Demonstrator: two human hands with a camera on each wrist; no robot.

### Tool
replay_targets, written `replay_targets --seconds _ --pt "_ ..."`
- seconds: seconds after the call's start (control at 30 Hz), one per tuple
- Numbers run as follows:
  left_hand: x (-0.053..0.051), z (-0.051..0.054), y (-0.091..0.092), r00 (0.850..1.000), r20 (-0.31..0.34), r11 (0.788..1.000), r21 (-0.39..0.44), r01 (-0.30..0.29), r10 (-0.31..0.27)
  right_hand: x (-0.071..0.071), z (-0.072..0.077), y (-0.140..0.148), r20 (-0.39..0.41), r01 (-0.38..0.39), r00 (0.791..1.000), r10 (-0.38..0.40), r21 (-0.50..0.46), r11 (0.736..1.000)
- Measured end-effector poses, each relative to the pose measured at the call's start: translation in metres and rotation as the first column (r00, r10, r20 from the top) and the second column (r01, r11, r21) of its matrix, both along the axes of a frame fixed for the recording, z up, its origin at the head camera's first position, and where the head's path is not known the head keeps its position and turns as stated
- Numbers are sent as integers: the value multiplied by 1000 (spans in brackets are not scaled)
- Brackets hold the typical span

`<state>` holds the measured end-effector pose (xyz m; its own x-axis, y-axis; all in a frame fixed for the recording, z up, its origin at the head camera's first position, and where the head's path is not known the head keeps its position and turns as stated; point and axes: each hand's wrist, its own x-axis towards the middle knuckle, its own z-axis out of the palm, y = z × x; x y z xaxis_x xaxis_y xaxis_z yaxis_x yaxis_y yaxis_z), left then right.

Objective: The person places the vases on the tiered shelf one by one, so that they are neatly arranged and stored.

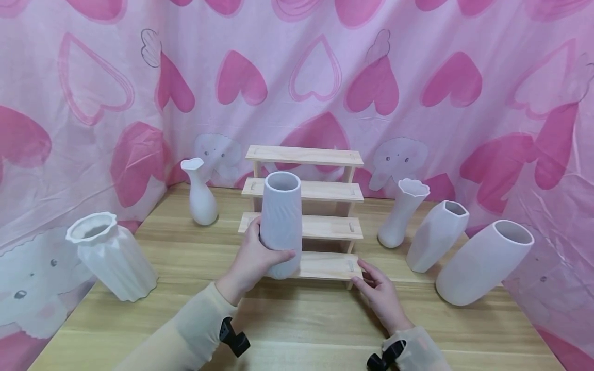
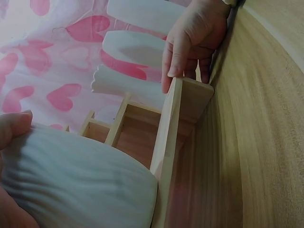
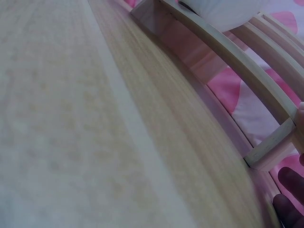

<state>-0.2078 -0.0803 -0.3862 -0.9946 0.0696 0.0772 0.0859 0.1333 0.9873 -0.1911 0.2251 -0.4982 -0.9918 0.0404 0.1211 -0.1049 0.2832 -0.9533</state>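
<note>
My left hand (image 1: 257, 256) grips a tall white vase (image 1: 282, 221) with a rippled surface, thumb across its front. The vase stands upright at the front of a stepped wooden shelf (image 1: 331, 266), by the lowest board. In the left wrist view the vase (image 2: 80, 180) overlaps that board's edge; whether its base rests there I cannot tell. At the board's right end, my right hand (image 1: 381, 298) holds the corner between thumb and fingers. Only a few dark fingertips (image 3: 289, 183) show in the right wrist view, beside the shelf's leg (image 3: 270, 147).
A pleated white vase (image 1: 118, 263) and a slim-necked one (image 1: 201, 198) stand left of the shelf. To the right are a scalloped vase (image 1: 402, 212), an angular one (image 1: 436, 237) and a smooth oval one (image 1: 482, 264). Pink heart-print cloth (image 1: 287, 118) hangs behind the wooden table (image 1: 297, 330).
</note>
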Motion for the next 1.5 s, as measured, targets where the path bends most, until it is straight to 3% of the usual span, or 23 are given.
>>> replay_targets --seconds 0.53,0.8,1.07,1.3,1.5 --pt "6 -5 7 996 -84 998 -48 -34 29 -2 1 0 7 11 1000 -11 11 1000" --pt "7 -12 4 998 -54 996 -73 -44 41 -2 0 0 -12 8 1000 -8 17 1000" --pt "5 -16 -1 995 -104 997 -76 -16 8 -1 -1 0 -11 7 1000 -7 4 1000" --pt "6 -16 -10 998 -60 998 -58 30 -34 -1 0 0 -3 1 1000 -1 2 1000" --pt "8 -21 -29 999 -14 998 -37 45 -45 0 0 0 -1 4 1000 -4 5 1000"
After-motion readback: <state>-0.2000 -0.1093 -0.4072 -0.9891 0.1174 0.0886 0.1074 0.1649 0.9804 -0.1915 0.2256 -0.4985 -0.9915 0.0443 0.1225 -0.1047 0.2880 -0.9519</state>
